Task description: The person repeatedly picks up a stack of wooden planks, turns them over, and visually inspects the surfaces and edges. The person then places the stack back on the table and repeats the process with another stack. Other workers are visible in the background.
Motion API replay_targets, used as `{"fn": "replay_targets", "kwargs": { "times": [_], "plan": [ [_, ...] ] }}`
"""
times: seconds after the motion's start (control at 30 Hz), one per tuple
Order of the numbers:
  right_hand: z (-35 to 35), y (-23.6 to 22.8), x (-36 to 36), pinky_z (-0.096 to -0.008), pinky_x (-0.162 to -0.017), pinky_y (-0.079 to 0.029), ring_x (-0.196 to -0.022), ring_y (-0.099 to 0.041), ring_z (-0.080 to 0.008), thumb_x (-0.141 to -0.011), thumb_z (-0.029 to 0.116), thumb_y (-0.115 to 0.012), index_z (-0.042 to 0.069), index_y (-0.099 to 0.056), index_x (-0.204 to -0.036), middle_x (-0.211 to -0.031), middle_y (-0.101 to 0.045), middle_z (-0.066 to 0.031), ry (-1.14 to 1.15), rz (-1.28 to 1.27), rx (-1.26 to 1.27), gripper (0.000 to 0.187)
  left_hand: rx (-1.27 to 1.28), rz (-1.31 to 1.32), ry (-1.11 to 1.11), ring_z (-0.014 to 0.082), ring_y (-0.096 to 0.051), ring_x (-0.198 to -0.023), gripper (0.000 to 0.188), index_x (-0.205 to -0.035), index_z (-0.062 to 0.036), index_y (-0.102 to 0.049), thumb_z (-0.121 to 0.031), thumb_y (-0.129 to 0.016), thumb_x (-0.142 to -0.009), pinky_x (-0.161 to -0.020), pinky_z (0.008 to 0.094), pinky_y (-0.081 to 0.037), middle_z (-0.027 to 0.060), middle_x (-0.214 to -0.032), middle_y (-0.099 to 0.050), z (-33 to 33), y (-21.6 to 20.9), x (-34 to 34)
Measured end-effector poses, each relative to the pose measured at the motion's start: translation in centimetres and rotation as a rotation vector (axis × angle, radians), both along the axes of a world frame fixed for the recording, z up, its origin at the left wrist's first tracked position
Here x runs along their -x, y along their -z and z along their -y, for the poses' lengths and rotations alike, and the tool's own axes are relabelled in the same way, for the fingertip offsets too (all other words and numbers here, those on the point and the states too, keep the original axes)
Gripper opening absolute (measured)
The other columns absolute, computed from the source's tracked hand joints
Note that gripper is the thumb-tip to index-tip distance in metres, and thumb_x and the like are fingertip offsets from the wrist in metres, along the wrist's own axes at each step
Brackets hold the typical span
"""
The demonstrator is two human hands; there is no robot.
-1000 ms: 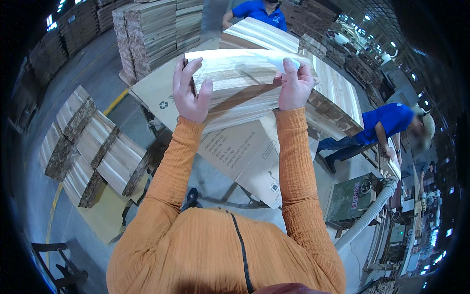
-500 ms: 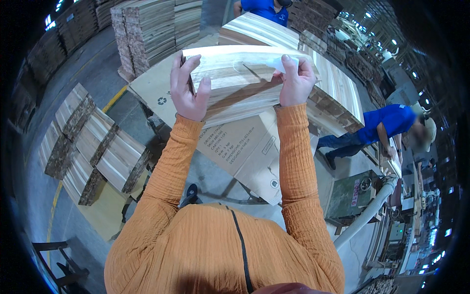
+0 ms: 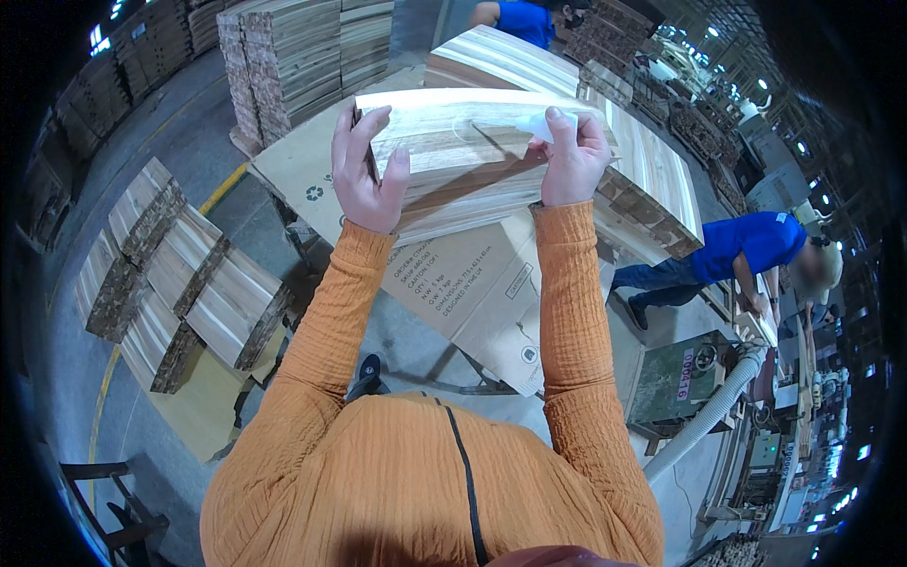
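Note:
My left hand (image 3: 367,184) grips the left end of a pale wooden board (image 3: 425,128), thumb on its face and fingers over the edge. The board is tilted up toward me above other boards. In my right hand (image 3: 574,163) is a small white squeeze bottle (image 3: 537,124), pinched between thumb and fingers. Its narrow tip points left, close to the board's face near a dark streak and a faint ring in the grain. Whether the tip touches the wood I cannot tell. More boards (image 3: 463,198) lie beneath on a cardboard sheet (image 3: 463,283).
Stacked boards stand behind (image 3: 501,57) and to the right (image 3: 652,170); a tall stack (image 3: 302,76) rises at the back left. Several board bundles (image 3: 179,274) sit at left. Two people in blue work nearby, one at right (image 3: 751,241) beside a green machine (image 3: 675,378) with a hose.
My hands, the board and the bottle stay almost where they were. At the back, the person in blue has shifted right; the worker at right has moved slightly.

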State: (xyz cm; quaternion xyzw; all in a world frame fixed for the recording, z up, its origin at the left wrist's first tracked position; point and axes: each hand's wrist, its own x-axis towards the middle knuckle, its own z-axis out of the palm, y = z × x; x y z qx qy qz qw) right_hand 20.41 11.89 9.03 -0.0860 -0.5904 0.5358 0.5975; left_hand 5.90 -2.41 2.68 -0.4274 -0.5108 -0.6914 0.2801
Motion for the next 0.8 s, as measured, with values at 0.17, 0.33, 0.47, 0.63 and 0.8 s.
{"fn": "replay_targets", "kwargs": {
  "times": [0.17, 0.33, 0.47, 0.63, 0.8],
  "plan": [
    [-0.01, 0.05, -0.19, -0.0184, -0.045, -0.045, -0.050, -0.054, -0.0066, -0.083, 0.016, -0.066, 0.003, -0.056, -0.076, -0.069, -0.061, -0.0047, -0.006, 0.011, 0.001, 0.018, 0.023, -0.017, -0.017, 0.0368, -0.045, -0.117, 0.039, -0.109, -0.0022, -0.058, -0.022, -0.056, -0.076, -0.097, 0.0430, -0.037, 0.0189, -0.108, -0.057, 0.13, -0.06, -0.08],
    [0.14, 0.02, -0.15, -0.0185, -0.045, -0.046, -0.050, -0.054, -0.0066, -0.083, 0.015, -0.066, 0.003, -0.055, -0.076, -0.069, -0.061, -0.0048, 0.003, 0.022, 0.000, 0.017, 0.002, -0.001, 0.004, 0.0370, -0.044, -0.118, 0.039, -0.109, -0.0020, -0.058, -0.023, -0.056, -0.076, -0.097, 0.0427, -0.036, 0.0199, -0.110, -0.056, 0.12, 0.00, -0.17],
    [0.14, -0.05, -0.16, -0.0184, -0.044, -0.045, -0.051, -0.054, -0.0065, -0.083, 0.015, -0.066, 0.003, -0.055, -0.076, -0.069, -0.061, -0.0048, 0.004, 0.024, 0.006, 0.017, 0.027, -0.002, 0.002, 0.0369, -0.043, -0.119, 0.039, -0.110, -0.0017, -0.058, -0.023, -0.056, -0.077, -0.097, 0.0422, -0.037, 0.0214, -0.113, -0.054, 0.08, 0.01, -0.06],
    [0.02, 0.00, -0.21, -0.0181, -0.044, -0.044, -0.051, -0.054, -0.0060, -0.083, 0.015, -0.066, 0.003, -0.055, -0.076, -0.070, -0.061, -0.0045, 0.013, 0.048, 0.000, 0.017, 0.021, 0.001, 0.015, 0.0366, -0.043, -0.119, 0.040, -0.110, -0.0011, -0.058, -0.023, -0.056, -0.077, -0.097, 0.0418, -0.037, 0.0231, -0.116, -0.052, 0.05, 0.12, -0.01],
    [-0.07, 0.02, -0.06, -0.0180, -0.044, -0.044, -0.050, -0.054, -0.0063, -0.083, 0.015, -0.066, 0.003, -0.055, -0.076, -0.069, -0.061, -0.0045, 0.010, 0.035, -0.001, 0.017, 0.030, -0.005, 0.005, 0.0363, -0.043, -0.119, 0.040, -0.110, -0.0010, -0.058, -0.023, -0.055, -0.077, -0.097, 0.0422, -0.037, 0.0220, -0.113, -0.054, -0.05, 0.12, 0.07]
  ]
}}
